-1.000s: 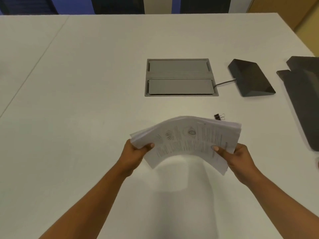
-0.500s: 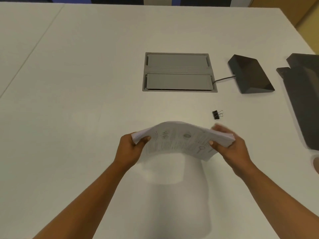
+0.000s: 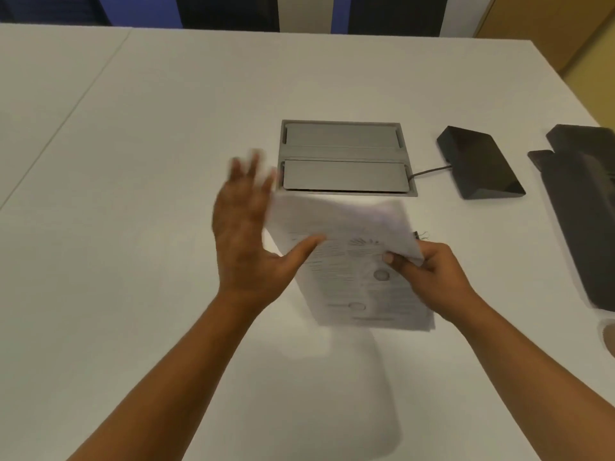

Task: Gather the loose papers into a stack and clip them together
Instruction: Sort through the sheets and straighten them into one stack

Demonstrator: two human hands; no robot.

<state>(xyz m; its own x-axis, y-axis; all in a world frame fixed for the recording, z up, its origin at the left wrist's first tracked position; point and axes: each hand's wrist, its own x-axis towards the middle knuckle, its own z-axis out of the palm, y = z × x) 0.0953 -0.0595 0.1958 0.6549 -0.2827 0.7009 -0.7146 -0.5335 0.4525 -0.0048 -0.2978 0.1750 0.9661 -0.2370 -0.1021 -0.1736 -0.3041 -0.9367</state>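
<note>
Left hand [image 3: 248, 234] is spread flat against the left edge of the white printed paper stack [image 3: 352, 264], held above the white surface [image 3: 133, 227]; right hand [image 3: 422, 271] pinches its right edge. Papers look gathered; the small black binder clip [image 3: 416, 235], partly hidden just beyond, is not yet applied

White table [image 3: 166, 161] with a grey hatch [image 3: 346, 158] set in; blue and dark panels [image 3: 233, 10] behind, wood wall [image 3: 549, 24] at right.
</note>
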